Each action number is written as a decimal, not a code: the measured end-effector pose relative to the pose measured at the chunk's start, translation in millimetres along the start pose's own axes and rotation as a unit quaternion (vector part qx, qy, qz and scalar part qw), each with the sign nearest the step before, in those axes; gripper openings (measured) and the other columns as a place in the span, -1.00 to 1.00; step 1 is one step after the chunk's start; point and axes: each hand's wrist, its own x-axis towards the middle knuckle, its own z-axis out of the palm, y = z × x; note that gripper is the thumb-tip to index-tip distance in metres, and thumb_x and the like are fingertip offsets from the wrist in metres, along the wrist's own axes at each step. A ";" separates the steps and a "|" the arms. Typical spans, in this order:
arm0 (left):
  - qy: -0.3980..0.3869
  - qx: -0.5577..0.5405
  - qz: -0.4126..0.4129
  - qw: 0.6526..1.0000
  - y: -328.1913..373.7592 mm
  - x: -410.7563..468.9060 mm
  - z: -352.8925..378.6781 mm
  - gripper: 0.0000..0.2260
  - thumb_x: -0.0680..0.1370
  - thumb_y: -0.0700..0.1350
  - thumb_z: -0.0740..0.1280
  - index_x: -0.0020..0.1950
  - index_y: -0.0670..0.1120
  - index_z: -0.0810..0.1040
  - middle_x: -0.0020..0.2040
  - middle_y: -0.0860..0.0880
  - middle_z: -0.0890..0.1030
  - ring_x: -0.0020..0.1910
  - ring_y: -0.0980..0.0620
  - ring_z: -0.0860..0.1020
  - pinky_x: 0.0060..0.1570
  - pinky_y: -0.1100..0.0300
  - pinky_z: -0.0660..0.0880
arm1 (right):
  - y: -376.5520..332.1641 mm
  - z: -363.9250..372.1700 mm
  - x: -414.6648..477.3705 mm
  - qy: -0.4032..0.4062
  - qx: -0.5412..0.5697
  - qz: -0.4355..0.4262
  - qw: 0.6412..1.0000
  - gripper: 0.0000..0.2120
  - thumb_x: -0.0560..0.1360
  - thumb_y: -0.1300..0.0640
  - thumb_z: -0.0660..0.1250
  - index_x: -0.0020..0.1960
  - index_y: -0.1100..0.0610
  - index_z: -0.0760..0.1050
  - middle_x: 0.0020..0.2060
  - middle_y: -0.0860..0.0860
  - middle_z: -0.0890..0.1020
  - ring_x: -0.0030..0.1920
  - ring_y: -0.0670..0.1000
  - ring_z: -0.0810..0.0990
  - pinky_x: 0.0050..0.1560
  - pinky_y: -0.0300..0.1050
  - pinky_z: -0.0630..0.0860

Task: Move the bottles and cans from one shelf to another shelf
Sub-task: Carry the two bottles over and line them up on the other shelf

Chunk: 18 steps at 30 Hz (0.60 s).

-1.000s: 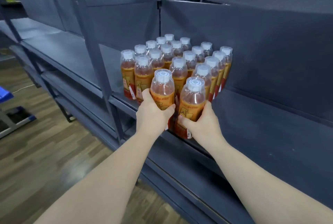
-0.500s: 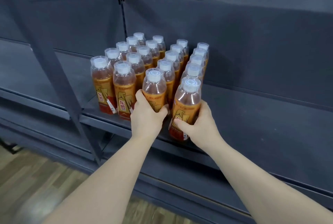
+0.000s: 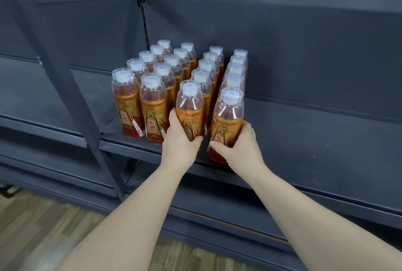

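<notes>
Filling most of the frame is a dark grey metal shelving unit (image 3: 282, 48), its back panel across the top and several ledges stepping down toward the lower right. A slanted upright post (image 3: 65, 87) crosses the left side. Wood-plank floor (image 3: 43, 227), blurred, shows in the lower left corner.

One shelf (image 3: 315, 135) runs across the middle of the frame. Two bare forearms reach up from the bottom edge and meet at its front lip, just below centre.

On that shelf, at centre and slightly left, stands a tight block of bottles (image 3: 165, 74), upright, in four rows running back to the panel. Each has a clear shoulder, amber drink, an orange and red label with Chinese characters, and a white cap.

The two nearest bottles, at the front of the two right-hand rows, are being held. The left bottle (image 3: 190, 107) is wrapped low on its label by the left hand (image 3: 180, 142), thumb on the near face, fingers curled round the far side. Its base is hidden, so whether it stands on the shelf cannot be told. The right bottle (image 3: 228, 116) sits at the shelf's front edge, gripped by the right hand (image 3: 241, 148), thumb across the lower label, fingers round the right side.
</notes>
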 end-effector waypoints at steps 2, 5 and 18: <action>-0.002 0.004 0.001 1.000 -0.6 0.1 -1.0 -0.17 0.51 -0.05 0.48 0.58 0.03 -0.02 0.37 -0.07 0.41 0.37 -0.12 0.38 0.31 -0.14 0.46 | -1.0 -0.6 -0.1 0.001 0.015 0.003 1.000 -0.21 0.39 -0.11 0.55 0.46 0.00 0.20 0.31 -0.05 0.40 0.28 0.00 0.48 0.25 0.05 0.54; -0.003 0.008 -0.001 1.000 -0.8 -0.9 -1.2 -0.19 0.51 -0.03 0.49 0.57 0.02 0.02 0.36 -0.07 0.42 0.36 -0.11 0.39 0.28 -0.10 0.46 | -1.6 -5.2 -0.6 -0.013 0.032 0.003 0.999 -0.22 0.43 -0.03 0.54 0.48 0.00 0.16 0.32 -0.04 0.45 0.28 -0.02 0.50 0.25 -0.03 0.52; 0.010 0.042 -0.003 0.999 -1.6 -1.3 1.1 -0.24 0.49 0.07 0.49 0.53 -0.04 0.12 0.33 -0.10 0.46 0.30 -0.14 0.47 0.23 -0.13 0.53 | -8.9 15.7 0.7 0.052 0.060 0.036 0.996 -0.25 0.43 -0.02 0.54 0.45 0.03 0.19 0.28 -0.03 0.43 0.23 -0.03 0.49 0.07 -0.19 0.45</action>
